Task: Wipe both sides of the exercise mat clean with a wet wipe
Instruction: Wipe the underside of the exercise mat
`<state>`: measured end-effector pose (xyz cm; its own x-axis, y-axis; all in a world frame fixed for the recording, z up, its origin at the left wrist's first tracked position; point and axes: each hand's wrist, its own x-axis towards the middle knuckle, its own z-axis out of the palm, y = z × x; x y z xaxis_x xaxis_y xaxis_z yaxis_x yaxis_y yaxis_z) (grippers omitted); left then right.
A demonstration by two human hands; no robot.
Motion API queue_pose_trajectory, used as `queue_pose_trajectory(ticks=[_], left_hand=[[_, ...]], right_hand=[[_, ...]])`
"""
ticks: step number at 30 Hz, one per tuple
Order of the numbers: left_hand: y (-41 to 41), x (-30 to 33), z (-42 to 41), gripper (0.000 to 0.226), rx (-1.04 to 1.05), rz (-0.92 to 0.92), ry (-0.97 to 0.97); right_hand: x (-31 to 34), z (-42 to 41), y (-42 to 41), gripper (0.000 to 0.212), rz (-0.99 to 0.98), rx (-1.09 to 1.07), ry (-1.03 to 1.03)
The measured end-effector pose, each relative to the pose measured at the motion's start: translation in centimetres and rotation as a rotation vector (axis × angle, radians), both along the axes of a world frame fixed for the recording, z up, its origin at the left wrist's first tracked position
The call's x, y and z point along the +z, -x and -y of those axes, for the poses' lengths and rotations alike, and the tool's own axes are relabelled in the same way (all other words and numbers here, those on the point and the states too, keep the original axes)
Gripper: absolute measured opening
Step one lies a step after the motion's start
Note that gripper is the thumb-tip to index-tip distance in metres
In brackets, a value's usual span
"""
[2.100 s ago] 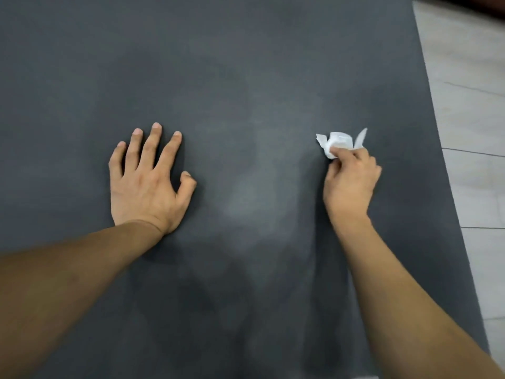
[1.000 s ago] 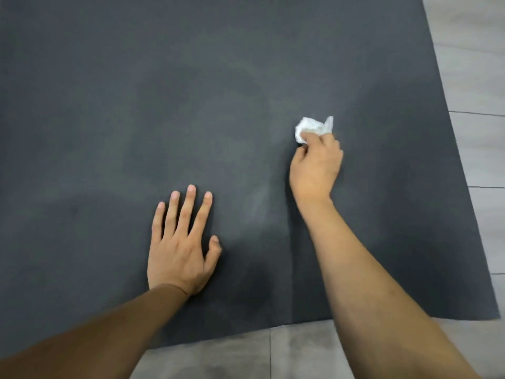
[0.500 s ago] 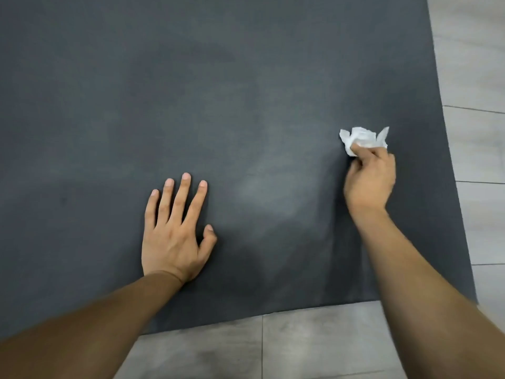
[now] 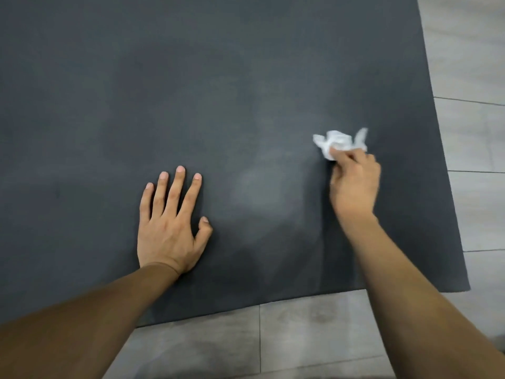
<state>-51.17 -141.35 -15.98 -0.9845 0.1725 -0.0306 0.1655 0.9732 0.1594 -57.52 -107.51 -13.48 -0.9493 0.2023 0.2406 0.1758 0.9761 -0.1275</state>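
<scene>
A dark grey exercise mat (image 4: 191,91) lies flat on the floor and fills most of the head view. My left hand (image 4: 170,225) presses flat on it with fingers spread, near the mat's front edge. To the right, my right hand (image 4: 354,184) grips a crumpled white wet wipe (image 4: 337,142) and holds it against the mat. A paler damp-looking patch (image 4: 257,190) shows between my two hands.
Grey floor tiles (image 4: 314,337) run along the mat's near edge and down its right side (image 4: 470,132). The mat's front right corner (image 4: 464,287) lies just right of my right forearm.
My right hand swept the wipe left, then right, and now sits slightly back left. My left hand stays flat on the mat. The view has shifted, showing the mat's near edge.
</scene>
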Motion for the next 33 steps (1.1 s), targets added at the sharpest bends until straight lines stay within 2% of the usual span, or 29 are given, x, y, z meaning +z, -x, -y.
queue_pose_trajectory(ticks=[2, 4, 7, 9, 12, 13, 15, 17, 19, 21, 25, 28, 31, 33], left_hand=[[0.1, 0.0, 0.0, 0.075, 0.003, 0.005, 0.001], [0.0, 0.0, 0.0, 0.075, 0.006, 0.009, 0.002], [0.0, 0.1, 0.0, 0.076, 0.010, 0.007, 0.002], [0.1, -0.1, 0.0, 0.076, 0.011, 0.009, -0.007], [0.0, -0.1, 0.1, 0.076, 0.012, 0.009, -0.017], [0.0, 0.0, 0.1, 0.075, 0.011, 0.006, -0.020], [0.0, -0.1, 0.1, 0.075, 0.012, -0.002, -0.029], [0.0, -0.1, 0.1, 0.074, 0.017, -0.008, -0.035], [-0.1, -0.1, 0.0, 0.074, 0.022, -0.010, -0.038], [-0.1, -0.1, 0.0, 0.075, 0.021, -0.006, -0.034], [-0.1, -0.1, 0.1, 0.076, 0.015, 0.001, -0.037], [-0.1, 0.0, 0.2, 0.074, 0.010, 0.000, -0.063], [0.0, 0.0, 0.1, 0.074, 0.015, -0.008, -0.069], [-0.1, 0.0, 0.1, 0.073, 0.018, -0.008, -0.070]], right_hand=[[0.0, 0.1, -0.1, 0.040, -0.001, -0.171, 0.066], [-0.7, 4.2, 0.2, 0.039, -0.033, -0.170, 0.152], [-0.9, 12.6, -0.8, 0.037, -0.051, 0.164, 0.262], [-0.6, 15.5, -1.9, 0.036, 0.003, 0.368, 0.236], [-0.2, 11.7, -1.5, 0.033, 0.011, 0.509, 0.068], [-0.1, 9.0, -1.4, 0.032, 0.010, 0.454, 0.004], [0.0, 2.7, -1.5, 0.033, 0.007, 0.207, -0.079], [0.4, -1.1, -1.9, 0.038, 0.035, -0.094, -0.014], [0.3, 0.6, -2.1, 0.039, 0.039, -0.248, 0.039], [-0.1, 5.9, -2.8, 0.039, 0.042, -0.178, 0.105], [0.2, 16.4, -6.9, 0.040, 0.096, 0.264, 0.190], [0.6, 12.0, -6.3, 0.036, 0.101, 0.410, 0.067], [0.6, 2.9, -5.5, 0.037, 0.075, 0.139, -0.091], [1.0, -0.4, -5.8, 0.039, 0.101, -0.140, -0.010]])
